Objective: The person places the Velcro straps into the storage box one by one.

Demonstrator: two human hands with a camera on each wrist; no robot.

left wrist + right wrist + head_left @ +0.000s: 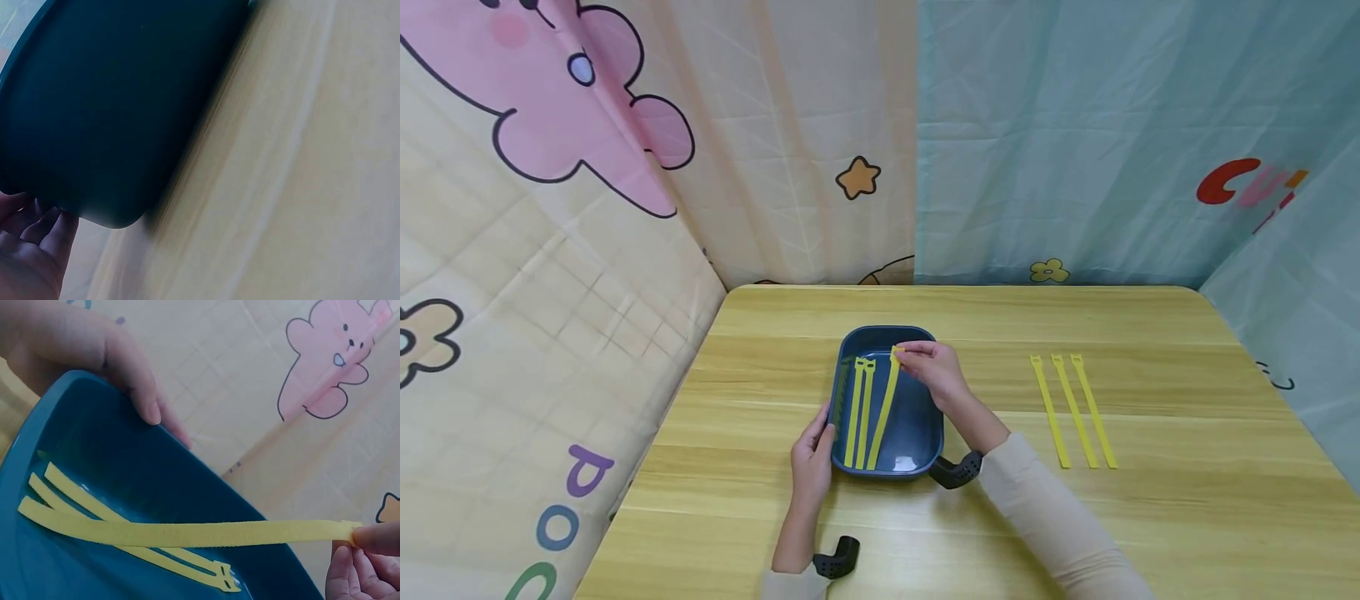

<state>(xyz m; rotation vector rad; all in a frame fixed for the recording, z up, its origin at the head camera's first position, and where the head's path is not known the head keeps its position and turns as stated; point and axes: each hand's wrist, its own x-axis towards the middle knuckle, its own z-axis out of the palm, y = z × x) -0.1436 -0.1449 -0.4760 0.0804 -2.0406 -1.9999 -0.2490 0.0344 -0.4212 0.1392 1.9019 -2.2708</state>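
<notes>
A dark blue tray (906, 433) with raised walls sits on the wooden table. At its left side my left hand (812, 458) holds the wall, thumb near the rim; in the left wrist view the fingers (59, 240) meet the tray's outer wall (112, 112). Above the tray's far part, my right hand (934, 371) pinches the slotted head of a yellow hook-and-loop cable tie (883, 408) between thumb and fingers. The tie's tail slants down into the tray. Two more yellow ties (859, 417) lie side by side on the tray floor, crossed by the held tie (187, 533) in the right wrist view.
To the right of the tray, three yellow cable ties (1073, 408) lie spaced apart on the table (1187, 500). Printed curtains (1037, 150) hang behind the table and at both sides. Each wrist wears a black mount (837, 558).
</notes>
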